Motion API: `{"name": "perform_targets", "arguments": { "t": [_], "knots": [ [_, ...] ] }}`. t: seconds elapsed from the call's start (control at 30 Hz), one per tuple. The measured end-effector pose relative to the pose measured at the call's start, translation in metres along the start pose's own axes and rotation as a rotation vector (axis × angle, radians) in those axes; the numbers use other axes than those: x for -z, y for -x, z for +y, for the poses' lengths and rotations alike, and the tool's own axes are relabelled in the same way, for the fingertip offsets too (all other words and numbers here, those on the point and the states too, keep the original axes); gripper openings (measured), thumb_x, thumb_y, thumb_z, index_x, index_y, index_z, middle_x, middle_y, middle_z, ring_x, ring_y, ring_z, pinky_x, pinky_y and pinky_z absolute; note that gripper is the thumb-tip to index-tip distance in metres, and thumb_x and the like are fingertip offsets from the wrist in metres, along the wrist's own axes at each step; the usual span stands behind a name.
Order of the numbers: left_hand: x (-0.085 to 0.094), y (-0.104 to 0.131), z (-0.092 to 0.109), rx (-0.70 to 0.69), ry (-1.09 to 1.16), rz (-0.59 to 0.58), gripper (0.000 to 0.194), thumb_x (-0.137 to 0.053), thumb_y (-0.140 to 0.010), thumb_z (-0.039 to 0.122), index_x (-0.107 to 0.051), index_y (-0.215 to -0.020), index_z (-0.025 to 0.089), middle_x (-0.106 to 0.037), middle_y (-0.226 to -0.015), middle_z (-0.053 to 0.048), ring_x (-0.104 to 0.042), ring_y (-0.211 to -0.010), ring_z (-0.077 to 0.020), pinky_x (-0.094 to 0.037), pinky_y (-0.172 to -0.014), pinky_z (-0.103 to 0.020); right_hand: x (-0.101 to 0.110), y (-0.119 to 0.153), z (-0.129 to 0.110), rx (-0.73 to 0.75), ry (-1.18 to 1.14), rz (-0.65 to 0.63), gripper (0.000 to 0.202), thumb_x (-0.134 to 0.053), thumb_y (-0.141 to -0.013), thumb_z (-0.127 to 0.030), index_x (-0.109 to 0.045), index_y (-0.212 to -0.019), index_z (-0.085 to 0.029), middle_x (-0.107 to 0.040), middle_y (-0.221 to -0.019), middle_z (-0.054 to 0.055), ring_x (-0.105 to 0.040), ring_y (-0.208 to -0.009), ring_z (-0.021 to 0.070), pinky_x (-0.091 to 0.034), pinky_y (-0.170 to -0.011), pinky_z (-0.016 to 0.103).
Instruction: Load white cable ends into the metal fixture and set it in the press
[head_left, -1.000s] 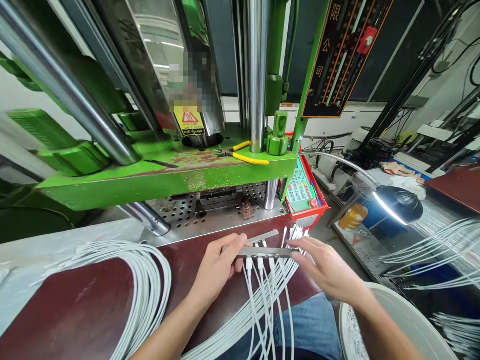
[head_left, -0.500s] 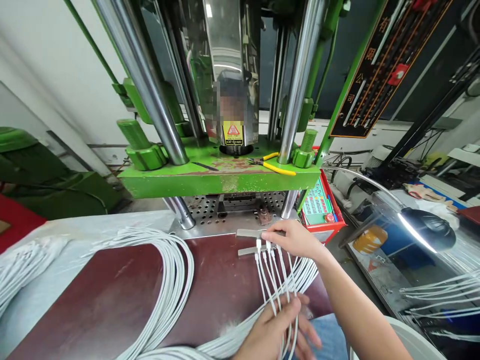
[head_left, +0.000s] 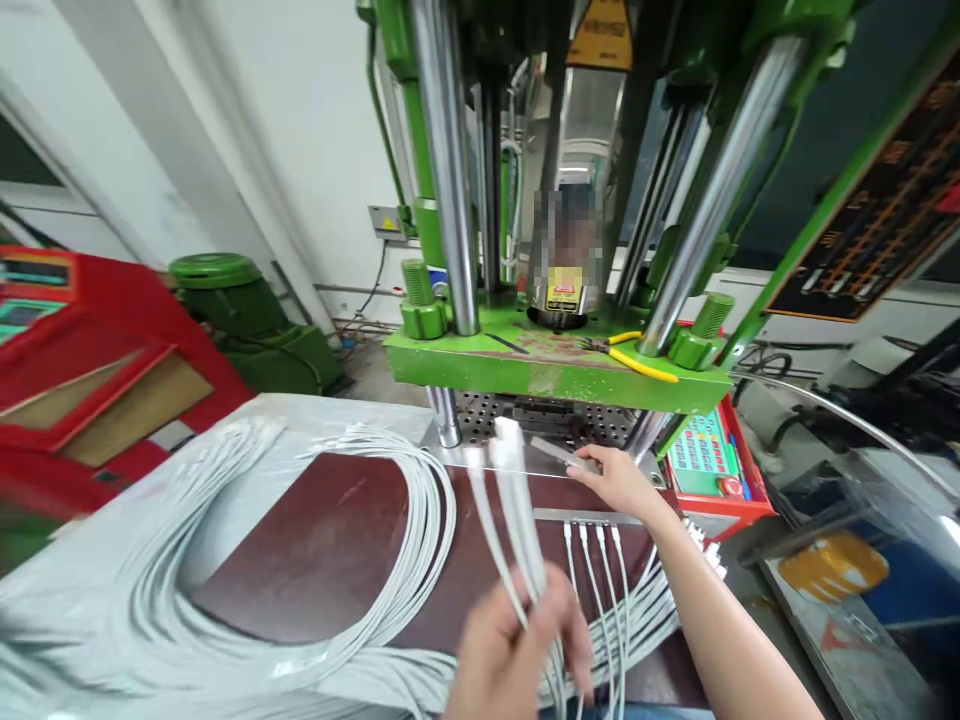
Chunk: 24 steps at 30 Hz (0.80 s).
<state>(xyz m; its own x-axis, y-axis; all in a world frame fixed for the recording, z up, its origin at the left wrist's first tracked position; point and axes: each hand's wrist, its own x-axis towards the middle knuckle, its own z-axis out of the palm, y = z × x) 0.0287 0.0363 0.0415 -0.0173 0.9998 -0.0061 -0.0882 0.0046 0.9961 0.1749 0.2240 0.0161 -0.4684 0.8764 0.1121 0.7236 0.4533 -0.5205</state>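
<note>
Fingers (head_left: 559,625) of the left hand (head_left: 510,650) pinch upright white cables (head_left: 510,500).

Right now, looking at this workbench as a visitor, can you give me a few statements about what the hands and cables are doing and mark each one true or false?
1. The left hand grips a few white cables with their ends raised. True.
2. The right hand rests on the red control box. False: it touches a thin metal bar near the foot of the green press.
3. Yellow-handled pliers lie on the press's green platform. True.
4. A second metal bar on the brown board has no cables in it. False: four white cable ends are plugged into it.
5. A large bundle of white cables curves across the board on the left. True.
</note>
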Motion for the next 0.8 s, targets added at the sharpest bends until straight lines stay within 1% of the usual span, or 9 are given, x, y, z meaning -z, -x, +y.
{"name": "perform_targets", "arguments": {
  "t": [0.1, 0.17, 0.2, 0.27, 0.4, 0.47, 0.57, 0.7, 0.8],
  "knots": [
    [0.068, -0.045, 0.025, -0.4, -0.432, 0.571, 0.034, -0.041, -0.089, 0.041, -0.062, -0.073, 0.019, -0.066, -0.073, -0.004, -0.056, -0.062, -0.0151, -0.044, -0.069, -0.028, -0.018, 0.001, -0.002, 0.059, 0.165, 0.004, 0.024, -0.055, -0.088, -0.039, -0.06, -0.103, -0.022, -0.067, -0.094, 0.003, -0.062, -0.083, 0.0211, -0.04, -0.068, 0.027],
    [0.12, -0.077, 0.03, -0.363, -0.804, 0.87, 0.036, -0.038, -0.088, 0.041, -0.062, -0.077, 0.017, -0.067, -0.081, -0.009, -0.061, -0.08, -0.0213, -0.042, -0.079, -0.032, -0.028, 0.001, -0.004, 0.102, 0.27, 0.005, 0.021, -0.052, -0.09, -0.037, -0.059, -0.1, -0.02, -0.067, -0.095, 0.004, -0.062, -0.086, 0.0221, -0.041, -0.068, 0.028],
    [0.145, -0.09, 0.029, -0.187, -0.97, 0.959, 0.041, -0.034, -0.088, 0.043, -0.062, -0.083, 0.014, -0.067, -0.086, -0.013, -0.061, -0.085, -0.0245, -0.042, -0.08, -0.034, -0.032, 0.001, -0.005, 0.12, 0.31, 0.002, 0.021, -0.051, -0.091, -0.036, -0.059, -0.099, -0.019, -0.067, -0.095, 0.005, -0.062, -0.086, 0.0223, -0.041, -0.068, 0.028],
    [0.187, -0.107, 0.022, 0.186, -1.139, 0.897, 0.052, -0.031, -0.087, 0.049, -0.064, -0.077, 0.01, -0.067, -0.077, -0.018, -0.062, -0.082, -0.0318, -0.043, -0.074, -0.038, -0.039, -0.001, -0.006, 0.158, 0.373, -0.005, 0.02, -0.051, -0.092, -0.034, -0.06, -0.097, -0.017, -0.065, -0.093, 0.006, -0.061, -0.088, 0.0224, -0.042, -0.069, 0.029],
    [0.227, -0.111, 0.008, 0.416, -1.184, 0.729, 0.057, -0.042, -0.075, 0.063, -0.056, -0.046, 0.017, -0.054, -0.039, -0.014, -0.059, -0.051, -0.0334, -0.042, -0.057, -0.039, -0.046, -0.003, -0.003, 0.221, 0.455, 0.011, 0.016, -0.055, -0.089, -0.031, -0.062, -0.094, -0.017, -0.061, -0.092, 0.007, -0.056, -0.091, 0.0233, -0.044, -0.073, 0.03],
    [0.223, -0.108, 0.005, 0.413, -1.218, 0.686, 0.058, -0.038, -0.076, 0.065, -0.055, -0.047, 0.018, -0.055, -0.042, -0.014, -0.059, -0.055, -0.0339, -0.041, -0.059, -0.039, -0.047, -0.004, -0.002, 0.229, 0.461, 0.017, 0.016, -0.056, -0.089, -0.03, -0.063, -0.093, -0.017, -0.059, -0.093, 0.008, -0.054, -0.093, 0.0237, -0.045, -0.075, 0.031],
    [0.193, -0.109, 0.003, 0.298, -1.238, 0.569, 0.055, -0.031, -0.081, 0.064, -0.053, -0.056, 0.019, -0.06, -0.053, -0.01, -0.06, -0.064, -0.0297, -0.04, -0.063, -0.034, -0.047, -0.004, -0.006, 0.23, 0.419, 0.002, 0.016, -0.058, -0.087, -0.03, -0.064, -0.092, -0.016, -0.058, -0.093, 0.01, -0.053, -0.094, 0.0249, -0.045, -0.077, 0.033],
    [0.124, -0.112, -0.01, 0.067, -1.108, 0.084, 0.046, -0.034, -0.085, 0.057, -0.053, -0.065, 0.021, -0.057, -0.055, -0.001, -0.056, -0.056, -0.0193, -0.039, -0.059, -0.027, -0.042, -0.004, -0.011, 0.181, 0.379, -0.019, 0.021, -0.059, -0.086, -0.035, -0.064, -0.097, -0.017, -0.058, -0.096, 0.009, -0.051, -0.097, 0.0244, -0.044, -0.082, 0.032],
    [0.077, -0.112, -0.027, -0.083, -1.058, -0.186, 0.032, -0.04, -0.086, 0.046, -0.059, -0.089, 0.02, -0.065, -0.079, -0.003, -0.06, -0.072, -0.0204, -0.042, -0.068, -0.029, -0.021, 0.004, -0.007, 0.135, 0.321, 0.02, 0.026, -0.053, -0.091, -0.036, -0.061, -0.107, -0.018, -0.059, -0.102, 0.008, -0.05, -0.103, 0.0209, -0.042, -0.087, 0.03]
  ]
}}
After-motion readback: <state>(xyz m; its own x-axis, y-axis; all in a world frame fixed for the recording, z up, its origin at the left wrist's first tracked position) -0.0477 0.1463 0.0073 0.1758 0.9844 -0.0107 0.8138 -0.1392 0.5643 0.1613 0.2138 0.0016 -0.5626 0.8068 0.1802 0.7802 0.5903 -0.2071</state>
